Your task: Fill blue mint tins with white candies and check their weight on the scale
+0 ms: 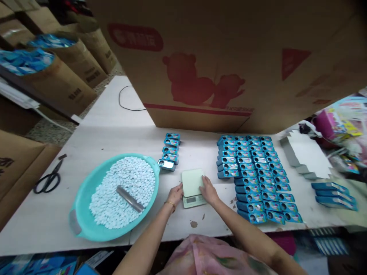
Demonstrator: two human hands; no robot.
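Note:
A pale green digital scale [192, 184] lies on the white table between my hands, its small display facing me. My left hand [174, 195], with a bracelet at the wrist, grips the scale's left edge. At the opposite edge, my right hand [209, 191] is closed on the scale, its fingers by the weighing plate. To the left stands a turquoise basin [83, 191] filled with small pale-blue pieces like candies [111, 202]. A grey metal scoop-like tube [129, 198] rests on them. Just beyond the scale is a short column of blue tins [170, 150].
Many blue tins [246, 172] stand in rows on the right. Farther right lie flat blue boxes [334, 194] and a white carton piece [309, 152]. Black scissors [48, 181] lie at left. A large cardboard box [200, 88] blocks the back; filled sacks [65, 80] stand beyond.

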